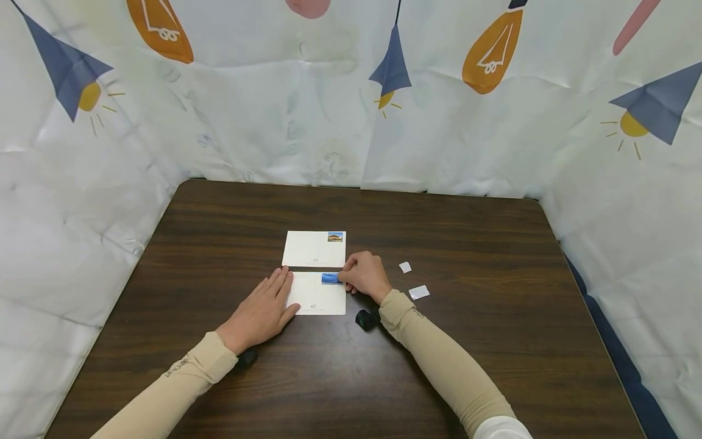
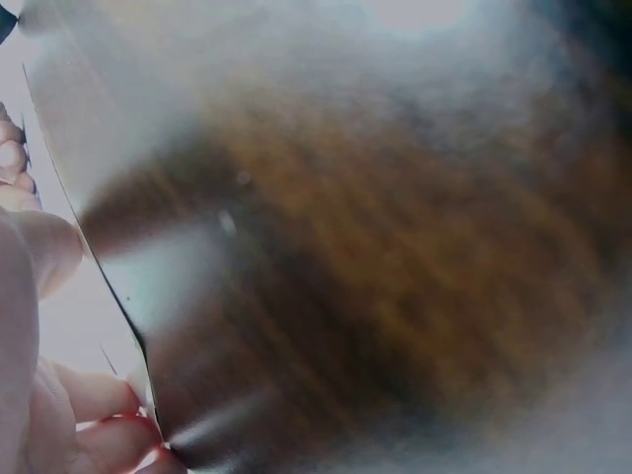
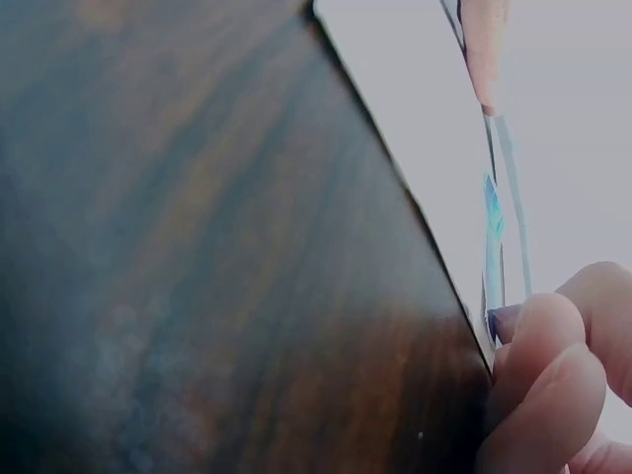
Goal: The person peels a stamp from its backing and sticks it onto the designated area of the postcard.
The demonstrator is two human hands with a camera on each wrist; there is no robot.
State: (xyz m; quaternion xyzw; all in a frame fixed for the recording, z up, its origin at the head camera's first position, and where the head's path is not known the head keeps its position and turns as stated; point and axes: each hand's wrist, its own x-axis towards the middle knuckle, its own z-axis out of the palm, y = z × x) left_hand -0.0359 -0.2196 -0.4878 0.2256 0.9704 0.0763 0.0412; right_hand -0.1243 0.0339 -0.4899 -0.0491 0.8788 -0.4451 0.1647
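A white card (image 1: 320,302) lies near the middle of the table, with a blue picture stamp (image 1: 329,278) at its upper right corner. My right hand (image 1: 366,275) pinches the stamp's right end between thumb and fingertips; in the right wrist view the blue stamp (image 3: 493,222) appears edge-on at the card's surface. Along the card's left side rests my left hand (image 1: 262,311), fingers straight and thumb on the lower left edge. Just beyond lies a second white card (image 1: 307,247), bearing a colourful building stamp (image 1: 335,237) at its upper right.
Two small white paper pieces (image 1: 419,292) lie to the right of my right hand. The dark wooden table (image 1: 466,244) reaches back to a white printed curtain (image 1: 307,122). A black wrist camera (image 1: 366,320) sits under my right wrist.
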